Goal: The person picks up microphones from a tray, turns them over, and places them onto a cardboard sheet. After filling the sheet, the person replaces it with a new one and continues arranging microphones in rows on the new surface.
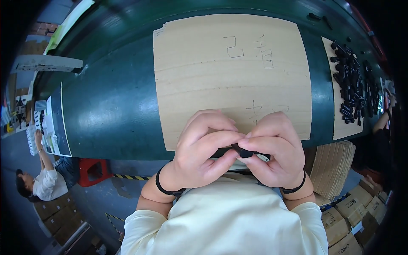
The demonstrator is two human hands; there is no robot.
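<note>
Close to my body, over the near edge of the table, both hands meet around a small black part [243, 151]. My left hand [206, 148] pinches it from one side with thumb and forefinger. From the other side the fingertips of my right hand [276, 148] close on it too. Most of the part is hidden by my fingers, so its exact kind cannot be made out. Beyond my hands a flat sheet of brown cardboard [229, 80] with some pen marks lies on the green table [110, 102].
A pile of small black parts [349, 80] lies on another cardboard piece [338, 121] at the right. A few more black pieces [319, 18] are at the far right. Cardboard boxes [348, 208] stand low on the right. Far left, a person [49, 180] sits near a red stool [93, 172].
</note>
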